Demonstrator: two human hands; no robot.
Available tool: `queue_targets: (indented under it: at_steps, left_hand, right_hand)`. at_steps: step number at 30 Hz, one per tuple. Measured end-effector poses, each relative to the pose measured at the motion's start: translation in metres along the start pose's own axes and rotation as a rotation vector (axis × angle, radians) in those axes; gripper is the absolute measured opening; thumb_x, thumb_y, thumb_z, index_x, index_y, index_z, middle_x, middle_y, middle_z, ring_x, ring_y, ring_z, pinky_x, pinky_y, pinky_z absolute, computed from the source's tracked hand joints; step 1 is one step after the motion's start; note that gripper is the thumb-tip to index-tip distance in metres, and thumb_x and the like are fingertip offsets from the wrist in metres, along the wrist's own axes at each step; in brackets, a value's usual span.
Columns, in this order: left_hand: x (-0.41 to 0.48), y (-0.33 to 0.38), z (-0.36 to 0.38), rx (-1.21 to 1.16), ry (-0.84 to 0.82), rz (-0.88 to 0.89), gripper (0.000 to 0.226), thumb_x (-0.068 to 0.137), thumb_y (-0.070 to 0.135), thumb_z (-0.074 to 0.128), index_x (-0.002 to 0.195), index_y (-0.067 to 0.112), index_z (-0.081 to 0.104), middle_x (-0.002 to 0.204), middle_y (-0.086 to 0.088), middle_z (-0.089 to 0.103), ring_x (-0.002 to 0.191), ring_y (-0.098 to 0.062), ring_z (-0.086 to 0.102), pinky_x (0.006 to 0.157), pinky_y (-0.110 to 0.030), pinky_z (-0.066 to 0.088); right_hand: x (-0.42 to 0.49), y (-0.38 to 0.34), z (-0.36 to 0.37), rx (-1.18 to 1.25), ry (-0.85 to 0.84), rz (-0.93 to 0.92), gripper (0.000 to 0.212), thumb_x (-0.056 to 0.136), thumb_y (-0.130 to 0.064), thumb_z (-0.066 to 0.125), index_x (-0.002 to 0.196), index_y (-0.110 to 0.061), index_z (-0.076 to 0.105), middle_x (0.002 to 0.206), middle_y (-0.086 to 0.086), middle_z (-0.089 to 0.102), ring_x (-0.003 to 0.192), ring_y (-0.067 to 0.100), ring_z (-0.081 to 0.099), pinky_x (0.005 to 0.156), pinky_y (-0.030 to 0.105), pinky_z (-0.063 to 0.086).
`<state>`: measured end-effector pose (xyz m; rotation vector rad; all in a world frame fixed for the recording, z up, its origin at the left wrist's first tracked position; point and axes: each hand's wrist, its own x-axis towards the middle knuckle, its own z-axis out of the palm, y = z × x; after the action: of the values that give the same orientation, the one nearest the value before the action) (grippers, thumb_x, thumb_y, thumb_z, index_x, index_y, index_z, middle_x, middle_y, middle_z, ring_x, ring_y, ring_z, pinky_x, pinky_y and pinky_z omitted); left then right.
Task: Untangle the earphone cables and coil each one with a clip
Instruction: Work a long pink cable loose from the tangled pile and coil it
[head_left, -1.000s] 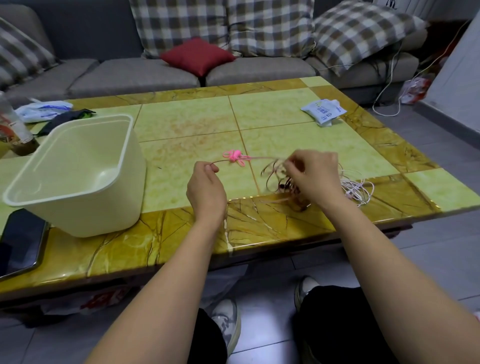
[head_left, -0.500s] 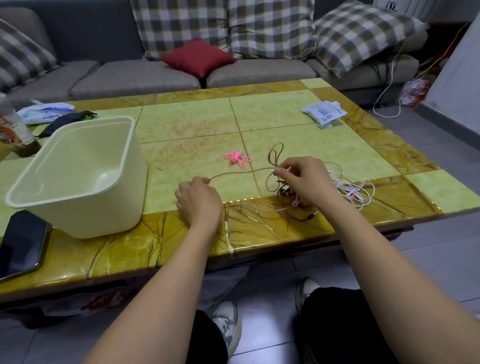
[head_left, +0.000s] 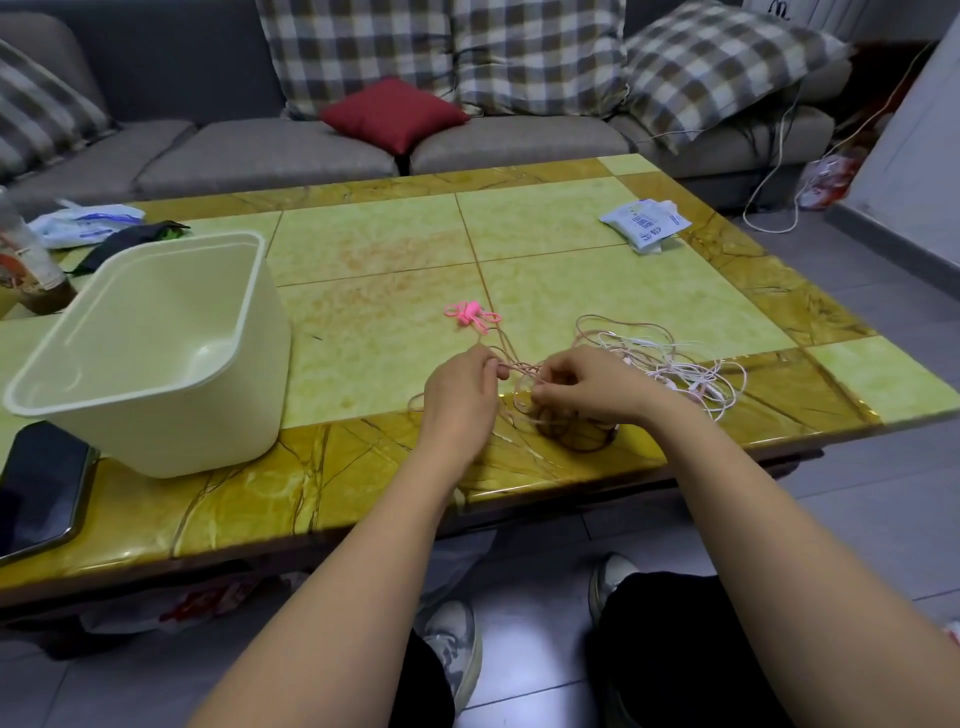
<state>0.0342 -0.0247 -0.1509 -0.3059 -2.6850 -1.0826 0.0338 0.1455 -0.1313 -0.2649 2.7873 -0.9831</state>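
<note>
Both hands sit close together just right of centre frame, over the near edge of the green-and-amber table (head_left: 363, 244). Left hand (head_left: 457, 397) pinches a thin brownish-pink cable strand betw. thumb and forefinger; right hand (head_left: 592, 384) is curled w/ fingertips nipping the same twisted strand — the two grips nearly touch. The earphone cables (head_left: 675, 364) lie in a loose tangle on the table, mostly to the right of the right hand: pale pink/white loops spread toward the right-centre of the frame, w/ a darker coil showing just under the right wrist at the amber border. Can't tell how many separate cables are in the heap.

A pink clip (head_left: 471, 314) — maybe more than one bunched together — lies on the green tile just above the hands, apart from the tangle.

Left of frame: a cream plastic tub (head_left: 156, 358), upright, open. A dark phone (head_left: 39, 488) lies at the lower-left table edge, near the tub. A white packet (head_left: 647, 223) sits upper right on the table. Sofa w/ checked cushions and a red cushion (head_left: 395, 111) across the top.
</note>
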Motion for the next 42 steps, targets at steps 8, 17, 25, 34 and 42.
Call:
queue_targets:
  at_steps: [8,17,25,34,42]
  left_hand:
    - [0.005,0.007,-0.007,-0.091,0.311,-0.122,0.029,0.104,0.015,0.033,0.104,0.01,0.061,0.098,-0.003,0.067,0.087,-0.021,0.058,0.066,-0.027,0.029]
    - [0.011,-0.009,-0.014,-0.125,0.483,-0.302,0.027,0.102,0.011,0.034,0.104,0.007,0.061,0.104,-0.005,0.068,0.097,-0.027,0.059,0.073,-0.027,0.03]
    - [0.016,-0.025,-0.025,-0.157,0.52,-0.491,0.029,0.101,0.01,0.031,0.108,0.009,0.06,0.113,-0.008,0.066,0.108,-0.031,0.055,0.084,-0.034,0.035]
    - [0.014,-0.02,-0.028,-0.27,0.363,-0.404,0.018,0.097,0.024,0.045,0.094,0.017,0.061,0.092,0.003,0.063,0.093,-0.022,0.057,0.074,-0.03,0.037]
    - [0.007,-0.025,-0.032,-0.462,0.3,-0.264,0.016,0.094,0.021,0.054,0.084,0.011,0.061,0.068,0.009,0.053,0.066,-0.009,0.047,0.062,-0.026,0.038]
  right_hand:
    - [0.004,0.003,-0.018,-0.367,0.701,-0.035,0.016,0.095,-0.033,0.059,0.091,-0.02,0.067,0.087,-0.004,0.068,0.091,0.022,0.057,0.085,0.037,0.024]
    - [0.014,0.011,0.007,-0.536,0.421,0.013,0.022,0.091,-0.033,0.053,0.101,-0.019,0.068,0.102,0.005,0.059,0.108,0.027,0.048,0.089,0.039,0.029]
    - [0.009,0.019,-0.001,-0.478,0.308,0.086,0.018,0.087,-0.024,0.055,0.103,-0.021,0.063,0.099,0.002,0.06,0.106,0.028,0.053,0.085,0.038,0.031]
    - [0.008,0.013,-0.011,-0.168,0.625,-0.123,0.043,0.078,-0.008,0.066,0.119,-0.015,0.058,0.113,0.003,0.058,0.1,0.021,0.052,0.087,0.037,0.038]
    - [0.014,-0.026,0.027,0.014,0.126,-0.172,0.021,0.096,-0.018,0.055,0.11,-0.02,0.069,0.094,-0.006,0.071,0.089,0.01,0.061,0.079,0.029,0.045]
